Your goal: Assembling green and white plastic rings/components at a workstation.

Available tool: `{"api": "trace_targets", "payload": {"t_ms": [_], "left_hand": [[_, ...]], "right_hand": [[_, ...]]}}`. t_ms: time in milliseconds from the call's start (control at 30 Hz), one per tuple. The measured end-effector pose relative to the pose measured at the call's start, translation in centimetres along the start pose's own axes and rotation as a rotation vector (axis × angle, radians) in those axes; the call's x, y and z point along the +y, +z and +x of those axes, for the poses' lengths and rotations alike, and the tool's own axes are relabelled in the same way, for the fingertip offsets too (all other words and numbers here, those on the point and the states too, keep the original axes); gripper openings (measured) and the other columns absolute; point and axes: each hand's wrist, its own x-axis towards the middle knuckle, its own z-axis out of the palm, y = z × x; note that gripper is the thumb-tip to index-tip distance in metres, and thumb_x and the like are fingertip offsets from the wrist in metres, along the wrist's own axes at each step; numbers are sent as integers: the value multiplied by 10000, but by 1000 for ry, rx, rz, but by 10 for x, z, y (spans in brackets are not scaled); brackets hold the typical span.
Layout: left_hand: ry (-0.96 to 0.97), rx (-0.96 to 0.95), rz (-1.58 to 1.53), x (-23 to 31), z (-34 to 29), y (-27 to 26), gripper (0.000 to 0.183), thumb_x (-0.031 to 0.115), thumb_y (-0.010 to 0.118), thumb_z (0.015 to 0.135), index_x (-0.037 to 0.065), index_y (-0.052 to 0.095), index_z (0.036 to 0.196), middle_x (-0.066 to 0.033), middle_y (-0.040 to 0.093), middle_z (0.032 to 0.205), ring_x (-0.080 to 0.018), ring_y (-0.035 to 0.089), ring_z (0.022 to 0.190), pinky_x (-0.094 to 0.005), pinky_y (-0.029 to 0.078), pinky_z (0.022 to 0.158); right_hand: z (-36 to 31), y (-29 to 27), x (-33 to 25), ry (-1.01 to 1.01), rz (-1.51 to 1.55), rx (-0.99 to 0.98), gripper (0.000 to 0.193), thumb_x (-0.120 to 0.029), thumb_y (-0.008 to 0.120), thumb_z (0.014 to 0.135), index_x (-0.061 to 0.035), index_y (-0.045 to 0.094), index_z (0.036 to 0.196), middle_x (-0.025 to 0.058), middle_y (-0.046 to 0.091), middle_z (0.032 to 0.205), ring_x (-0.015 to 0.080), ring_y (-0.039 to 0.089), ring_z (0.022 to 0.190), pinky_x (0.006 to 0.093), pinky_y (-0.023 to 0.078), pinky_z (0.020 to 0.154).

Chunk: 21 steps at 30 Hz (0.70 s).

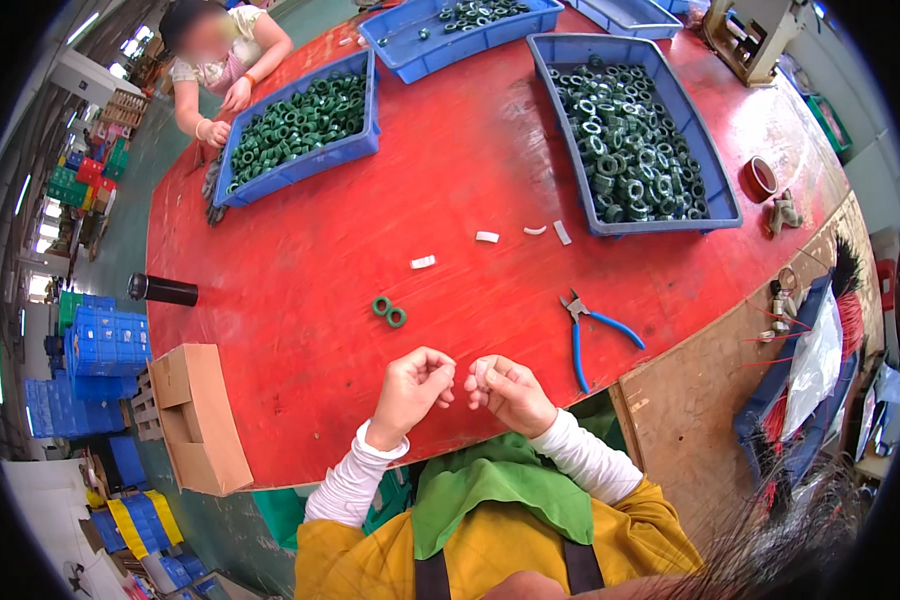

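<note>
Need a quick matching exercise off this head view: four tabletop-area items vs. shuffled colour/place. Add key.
Items
1. Cutters
2. Loose ring pair
3. Cylinder
4. Cardboard box

Colour and place
A. Black, by the red table's left edge
B. Plain brown, at the table's near left corner
C. Blue handles spread apart, ahead and to the right of the right hand
D. Green, side by side, ahead of the left hand

Pairs: 1-C, 2-D, 3-A, 4-B
</note>
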Motion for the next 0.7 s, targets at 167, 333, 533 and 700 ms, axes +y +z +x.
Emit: {"api": "trace_targets", "payload": {"t_ms": [167,333,533,700], "left_hand": [[-189,-198,-319,-12,-8,13,243,144,521,935,-20,535,1113,-108,626,929,-175,657,736,-303,584,620],[-145,-225,-482,-20,-3,24,260,153,520,939,-34,544,1118,-109,638,942,-173,659,740,-306,585,643],[-83,-223,-431,-22,-3,26,262,121,518,938,-56,574,1124,-103,648,918,-164,657,755,-291,571,681],[-87,-249,-414,-20,-4,24,240,104,535,928,-58,594,1095,-101,647,910,-161,652,766,-292,566,689]], "right_hand": [[4,-1,1,-429,-709,94,124,-101,560,917,-36,585,1020,93,577,1075,210,551,992,319,429,901],[1,-7,6,-635,-1029,100,147,-22,620,834,-33,626,980,127,561,1093,241,547,1013,335,447,860],[-2,-5,-1,-737,-1125,128,168,-8,663,796,-35,651,961,124,592,1033,238,601,905,316,499,754],[-4,-2,-7,-739,-1196,67,179,-21,660,809,-42,639,986,128,587,1016,240,585,936,320,490,773]]}}
